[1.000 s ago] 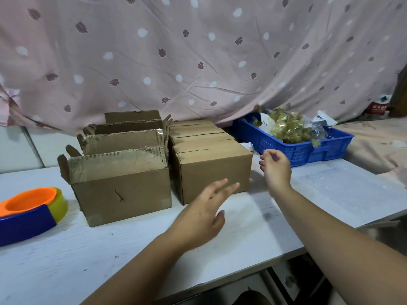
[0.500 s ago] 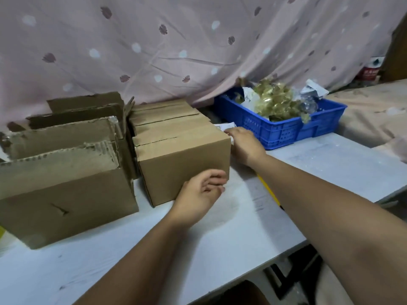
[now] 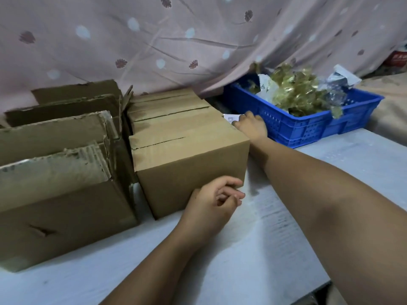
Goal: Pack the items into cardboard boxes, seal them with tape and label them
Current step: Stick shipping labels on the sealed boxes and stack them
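Box [image 3: 189, 155] stretches away between both hands. Curled left hand [image 3: 211, 199] touches its near-right corner, right hand [image 3: 251, 126] its far-right. Neither grip is clear.

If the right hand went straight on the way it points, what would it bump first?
The white paper slip at the right hand's fingertips, beside the closed cardboard box; behind it, probably the pink curtain.

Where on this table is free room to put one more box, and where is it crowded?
Free: the table strip in front of the open boxes; the patch in front of the blue crate. Crowded: boxes packed against the curtain, right hand between closed box and crate.
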